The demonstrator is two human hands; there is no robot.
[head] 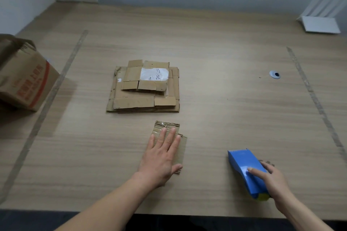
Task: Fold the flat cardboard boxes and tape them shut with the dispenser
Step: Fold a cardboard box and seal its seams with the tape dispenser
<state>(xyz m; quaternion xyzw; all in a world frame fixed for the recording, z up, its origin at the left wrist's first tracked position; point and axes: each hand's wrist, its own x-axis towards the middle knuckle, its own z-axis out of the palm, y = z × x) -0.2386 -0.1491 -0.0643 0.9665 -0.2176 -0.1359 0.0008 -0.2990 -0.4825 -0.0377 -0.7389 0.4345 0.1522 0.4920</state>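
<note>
Both forearms reach forward, bare. The left hand (163, 153) lies flat, palm down, fingers straight and spread. The right hand (271, 180) curls in a grip, index finger extended.

Flat box (170, 142) near table edge; stack (143, 88) behind; dispenser (247, 172) right; carton (24, 77) far left.

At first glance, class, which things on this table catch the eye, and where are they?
The blue tape dispenser stands out near right, gripped by the right hand. The left hand presses flat on a small flattened box at near centre. Behind it lies a stack of flat cardboard.
</note>
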